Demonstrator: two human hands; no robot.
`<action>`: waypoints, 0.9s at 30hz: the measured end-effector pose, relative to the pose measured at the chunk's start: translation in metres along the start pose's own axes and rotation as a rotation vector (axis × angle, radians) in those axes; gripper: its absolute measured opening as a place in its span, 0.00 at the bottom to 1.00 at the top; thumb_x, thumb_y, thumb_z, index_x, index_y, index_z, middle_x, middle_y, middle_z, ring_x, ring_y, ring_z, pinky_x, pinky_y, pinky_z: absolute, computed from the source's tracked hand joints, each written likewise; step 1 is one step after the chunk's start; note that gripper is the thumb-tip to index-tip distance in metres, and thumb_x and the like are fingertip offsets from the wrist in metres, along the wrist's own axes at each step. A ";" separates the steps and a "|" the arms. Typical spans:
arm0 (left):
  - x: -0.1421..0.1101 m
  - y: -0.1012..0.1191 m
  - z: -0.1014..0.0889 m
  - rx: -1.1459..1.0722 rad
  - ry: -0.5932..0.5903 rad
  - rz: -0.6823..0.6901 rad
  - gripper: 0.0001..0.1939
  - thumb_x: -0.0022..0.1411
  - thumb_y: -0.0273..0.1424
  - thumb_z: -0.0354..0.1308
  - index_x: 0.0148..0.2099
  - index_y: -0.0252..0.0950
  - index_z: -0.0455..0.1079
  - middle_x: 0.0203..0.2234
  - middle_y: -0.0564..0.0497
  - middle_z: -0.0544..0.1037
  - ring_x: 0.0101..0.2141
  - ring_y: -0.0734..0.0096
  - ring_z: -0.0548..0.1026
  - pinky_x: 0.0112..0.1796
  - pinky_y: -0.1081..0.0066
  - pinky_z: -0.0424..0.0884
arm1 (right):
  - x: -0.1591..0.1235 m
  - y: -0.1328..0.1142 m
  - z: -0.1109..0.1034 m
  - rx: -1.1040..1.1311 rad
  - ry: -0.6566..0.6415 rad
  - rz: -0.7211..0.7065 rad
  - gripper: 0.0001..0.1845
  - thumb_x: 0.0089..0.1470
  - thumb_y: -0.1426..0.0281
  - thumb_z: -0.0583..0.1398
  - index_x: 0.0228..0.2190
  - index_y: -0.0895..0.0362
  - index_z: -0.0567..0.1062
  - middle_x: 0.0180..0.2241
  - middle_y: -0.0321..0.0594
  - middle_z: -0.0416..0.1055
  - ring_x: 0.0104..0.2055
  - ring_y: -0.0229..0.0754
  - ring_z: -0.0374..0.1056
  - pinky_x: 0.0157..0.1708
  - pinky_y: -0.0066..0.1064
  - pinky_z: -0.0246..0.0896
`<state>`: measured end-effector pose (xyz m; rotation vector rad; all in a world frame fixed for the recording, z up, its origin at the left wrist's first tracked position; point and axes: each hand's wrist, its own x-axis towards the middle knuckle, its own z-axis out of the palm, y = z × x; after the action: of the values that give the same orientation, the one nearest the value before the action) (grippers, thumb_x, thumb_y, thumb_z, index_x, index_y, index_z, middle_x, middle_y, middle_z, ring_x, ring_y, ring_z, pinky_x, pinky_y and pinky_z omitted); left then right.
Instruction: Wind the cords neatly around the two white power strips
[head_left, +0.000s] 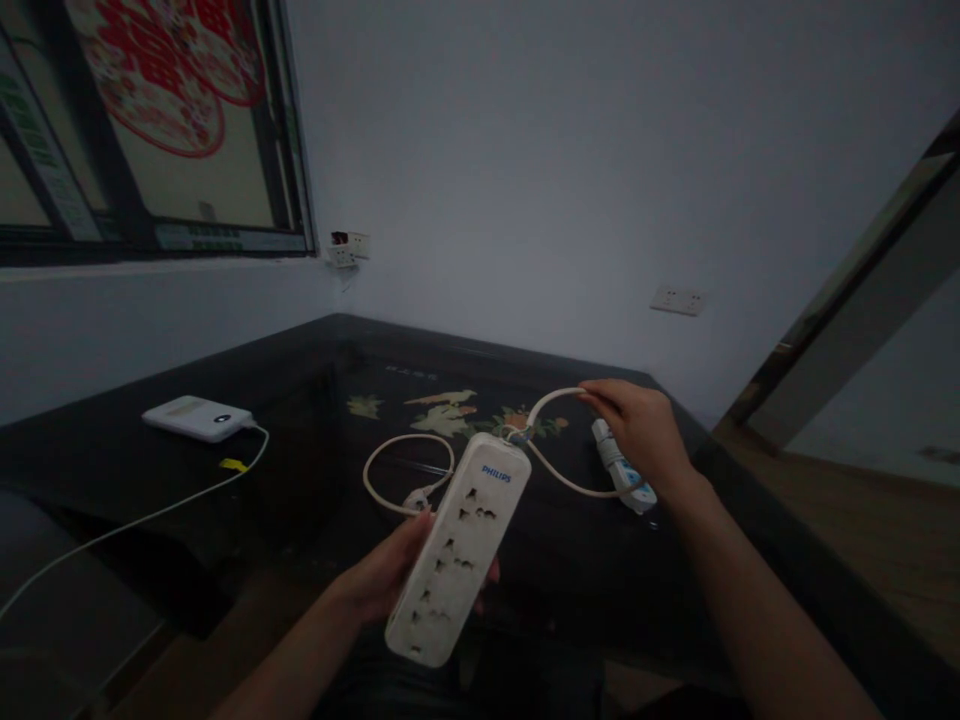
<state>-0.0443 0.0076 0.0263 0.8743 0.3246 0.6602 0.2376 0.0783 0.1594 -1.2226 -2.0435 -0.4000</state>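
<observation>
Left hand (pixel 391 568): clasped around white rectangular plastic power strip (pixel 459 550), long axis 1 o'clock | Right hand (pixel 637 425): pinching white round flexible cord (pixel 555 394), 2 o'clock from strip

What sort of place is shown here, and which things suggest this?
Probably a room in a home: there is a dark table with a bird-and-flower design, red decorations at the window, and a wall socket.
</observation>
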 end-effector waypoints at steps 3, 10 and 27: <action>0.005 -0.006 0.001 -0.148 -0.090 -0.060 0.36 0.51 0.55 0.51 0.54 0.34 0.64 0.35 0.46 0.70 0.37 0.59 0.71 0.39 0.49 0.70 | 0.005 -0.002 -0.004 -0.004 0.008 -0.002 0.14 0.59 0.66 0.54 0.38 0.57 0.79 0.37 0.47 0.78 0.39 0.49 0.74 0.39 0.39 0.66; 0.006 -0.008 -0.005 0.074 -0.190 -0.036 0.41 0.45 0.52 0.62 0.56 0.34 0.62 0.32 0.49 0.70 0.20 0.80 0.64 0.20 0.77 0.63 | 0.010 -0.009 -0.018 0.007 0.027 -0.004 0.14 0.59 0.66 0.54 0.37 0.56 0.79 0.36 0.45 0.78 0.38 0.47 0.74 0.39 0.38 0.65; 0.016 -0.042 0.009 -0.332 -0.288 -0.095 0.41 0.57 0.59 0.43 0.45 0.22 0.72 0.28 0.41 0.74 0.28 0.66 0.72 0.27 0.69 0.69 | 0.014 0.006 -0.017 0.047 0.068 0.067 0.16 0.58 0.63 0.55 0.35 0.57 0.80 0.31 0.45 0.78 0.31 0.46 0.73 0.32 0.34 0.63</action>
<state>-0.0112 -0.0067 -0.0013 0.6200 -0.0044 0.4744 0.2459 0.0799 0.1805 -1.2296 -1.9385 -0.3549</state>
